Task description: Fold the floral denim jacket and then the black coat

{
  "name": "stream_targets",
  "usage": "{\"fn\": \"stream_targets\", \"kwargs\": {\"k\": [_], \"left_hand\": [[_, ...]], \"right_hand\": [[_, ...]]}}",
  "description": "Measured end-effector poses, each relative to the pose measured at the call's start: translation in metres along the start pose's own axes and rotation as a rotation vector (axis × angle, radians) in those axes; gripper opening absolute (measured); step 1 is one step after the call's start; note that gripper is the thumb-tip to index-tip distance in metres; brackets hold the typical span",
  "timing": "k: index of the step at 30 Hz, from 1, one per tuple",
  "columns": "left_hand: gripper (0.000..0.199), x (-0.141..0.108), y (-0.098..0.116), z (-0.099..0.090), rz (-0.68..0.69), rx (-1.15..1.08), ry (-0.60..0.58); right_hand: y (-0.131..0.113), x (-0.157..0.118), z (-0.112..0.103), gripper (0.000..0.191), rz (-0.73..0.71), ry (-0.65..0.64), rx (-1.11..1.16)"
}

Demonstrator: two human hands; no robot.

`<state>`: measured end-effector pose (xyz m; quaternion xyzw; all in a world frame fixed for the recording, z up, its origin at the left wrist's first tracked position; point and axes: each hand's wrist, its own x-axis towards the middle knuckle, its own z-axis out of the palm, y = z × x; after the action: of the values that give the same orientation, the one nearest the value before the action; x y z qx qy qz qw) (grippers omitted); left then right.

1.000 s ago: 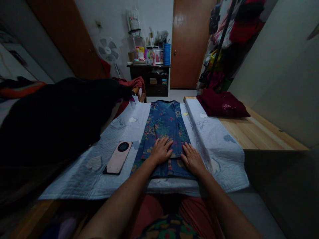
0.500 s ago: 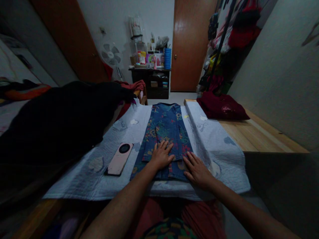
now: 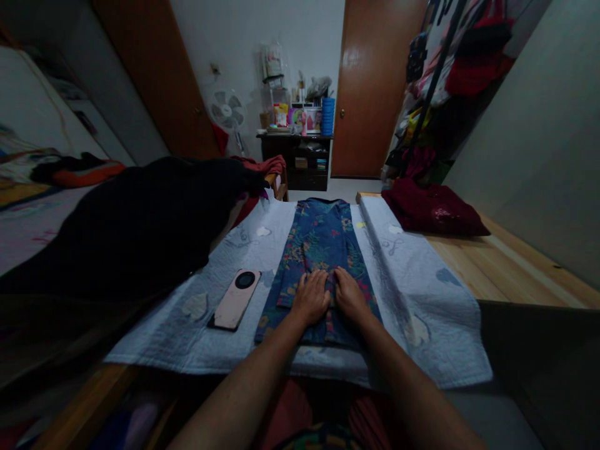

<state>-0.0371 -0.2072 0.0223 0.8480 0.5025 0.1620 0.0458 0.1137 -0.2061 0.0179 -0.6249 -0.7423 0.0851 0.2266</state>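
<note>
A blue floral long-sleeved garment (image 3: 323, 228) lies folded lengthwise, its dark neckline at the far end and a sleeve laid down over its front. My left hand (image 3: 312, 299) rests on the lower part, back up, with the fingers stretched over the cloth. Close beside it, my right hand (image 3: 350, 295) is turned on its side, its fingers bent together at a fold of the fabric. The fingertips are partly hidden, so the exact hold is hard to see. Under the garment is a pale quilted cloth (image 3: 431, 337) with heart shapes.
A pink phone (image 3: 237, 301) lies left of the garment. Dark cloth (image 3: 140, 219) is heaped at the far left. On the wooden board (image 3: 450, 259) to the right sits a folded maroon garment (image 3: 434, 209). A fan (image 3: 228, 112) and a dark cabinet (image 3: 295, 164) stand at the back.
My right hand has moved left and inward from the garment's right edge, and its fingers have bent. My left hand's spread fingers have drawn together. The camera view has shifted slightly.
</note>
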Motion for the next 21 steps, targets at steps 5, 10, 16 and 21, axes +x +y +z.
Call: {"fn": "stream_targets", "kwargs": {"k": [5,10,16,21], "left_hand": [[0.051,0.0,-0.002,0.003,0.005,-0.022,0.0],[0.06,-0.002,-0.01,-0.003,-0.098,-0.028,-0.021],[0.065,-0.022,-0.047,-0.023,-0.206,0.093,-0.145],[0.063,-0.041,-0.074,-0.028,-0.223,0.133,-0.193]], "right_hand": [[0.005,-0.003,0.006,0.049,0.008,-0.024,-0.122],[-0.001,-0.005,0.0,0.049,0.024,-0.061,-0.16],[-0.005,-0.003,-0.002,0.057,0.035,-0.045,-0.156],[-0.004,-0.002,-0.001,0.058,0.042,-0.048,-0.153]]}}
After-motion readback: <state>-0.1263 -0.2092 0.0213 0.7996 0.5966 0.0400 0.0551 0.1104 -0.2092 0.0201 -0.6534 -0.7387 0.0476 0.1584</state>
